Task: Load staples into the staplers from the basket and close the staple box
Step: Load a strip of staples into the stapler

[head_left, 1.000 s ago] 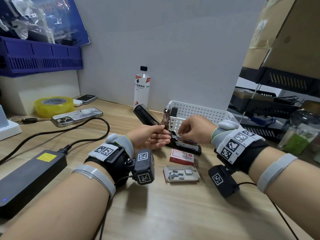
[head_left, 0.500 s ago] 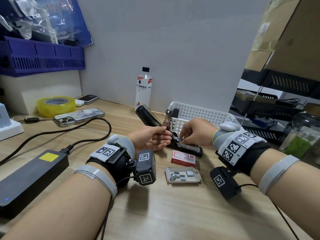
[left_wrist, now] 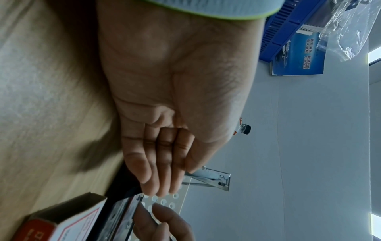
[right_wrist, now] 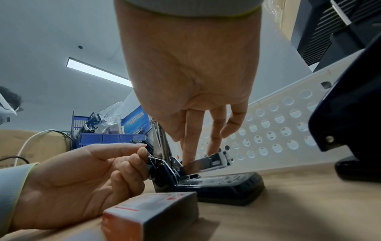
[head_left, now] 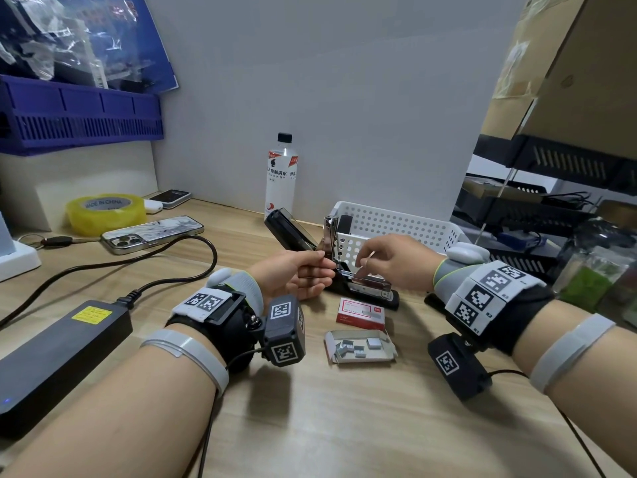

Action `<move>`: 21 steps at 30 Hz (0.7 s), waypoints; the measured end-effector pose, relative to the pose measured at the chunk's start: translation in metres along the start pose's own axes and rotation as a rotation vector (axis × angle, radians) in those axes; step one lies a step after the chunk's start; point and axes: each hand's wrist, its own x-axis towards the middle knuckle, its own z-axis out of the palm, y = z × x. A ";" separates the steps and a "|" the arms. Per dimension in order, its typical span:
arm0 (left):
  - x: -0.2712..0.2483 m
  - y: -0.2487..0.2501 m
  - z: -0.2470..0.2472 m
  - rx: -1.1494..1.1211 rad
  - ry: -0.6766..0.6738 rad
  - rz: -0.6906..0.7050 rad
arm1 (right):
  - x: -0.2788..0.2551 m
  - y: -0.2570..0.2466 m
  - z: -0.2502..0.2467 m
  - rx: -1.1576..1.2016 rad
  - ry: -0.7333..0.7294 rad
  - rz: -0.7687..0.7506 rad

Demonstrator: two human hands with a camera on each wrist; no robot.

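Right wrist view alone: right hand (right_wrist: 191,91) fingertips (right_wrist: 188,156) touching stapler (right_wrist: 216,182) magazine, left hand (right_wrist: 82,182) steadying hinge

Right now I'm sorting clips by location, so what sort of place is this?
Probably an office desk or small workroom: a wooden desk against a plain partition, a stapler, a tape roll, and black filing trays alongside.

— How's the light?
— Even and bright; a ceiling strip light (right_wrist: 98,71) glows in the right wrist view's upper left, soft shadows under the arms.
— Sharpness?
— Head view crisp, edges bowed — left wrist view's lower left corner blurs.
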 end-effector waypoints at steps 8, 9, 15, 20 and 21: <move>0.000 -0.001 0.001 0.001 0.002 0.015 | -0.003 -0.002 -0.004 -0.052 0.001 -0.007; -0.001 -0.001 0.001 0.001 0.002 0.014 | -0.003 -0.003 -0.004 -0.049 0.002 -0.006; -0.003 0.000 0.001 -0.010 -0.001 -0.002 | 0.003 -0.013 -0.001 0.020 -0.033 -0.056; -0.004 0.000 0.002 -0.007 -0.005 -0.009 | 0.010 -0.016 0.002 0.024 -0.103 -0.051; -0.005 0.000 0.002 -0.008 -0.005 -0.010 | 0.009 -0.016 0.001 0.041 -0.115 -0.045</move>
